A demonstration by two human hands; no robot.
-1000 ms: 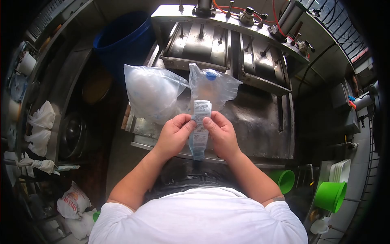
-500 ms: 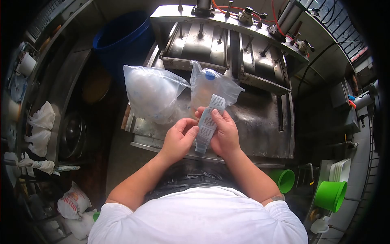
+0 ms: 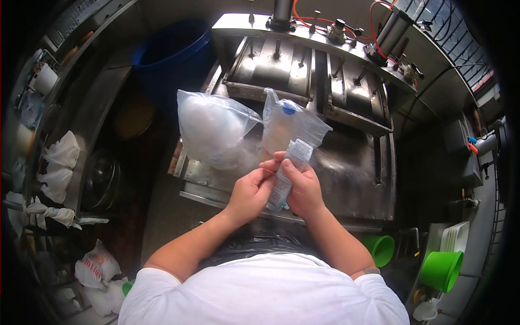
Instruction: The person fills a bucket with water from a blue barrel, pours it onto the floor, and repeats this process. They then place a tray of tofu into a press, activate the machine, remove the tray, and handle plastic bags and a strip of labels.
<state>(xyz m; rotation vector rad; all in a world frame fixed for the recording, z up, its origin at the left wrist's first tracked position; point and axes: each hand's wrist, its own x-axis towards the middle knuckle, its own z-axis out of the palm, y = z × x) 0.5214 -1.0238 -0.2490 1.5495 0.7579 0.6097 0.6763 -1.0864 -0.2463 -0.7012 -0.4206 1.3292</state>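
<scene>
A stack of printed labels (image 3: 299,154), pale with small dark text, slants between my two hands. My right hand (image 3: 305,187) is closed round it, thumb on the printed face. My left hand (image 3: 251,190) is pinched at its left edge, where a thin band shows near the fingertips. Just beyond my fingers a clear plastic bag (image 3: 311,123) stands round a bottle with a blue cap (image 3: 288,109). To its left a larger translucent bag (image 3: 210,127), full of whitish things, rests on the metal table (image 3: 357,201).
A steel press machine (image 3: 325,35) spans the back of the table. The blue barrel (image 3: 176,49) stands at the back left. Green buckets (image 3: 440,271) are at the lower right. White sacks (image 3: 98,265) lie at the lower left, below a side shelf.
The view has shifted, so the table and bags appear lower and further right. The labels have tilted more to the right, and the thin band now shows at my left fingers.
</scene>
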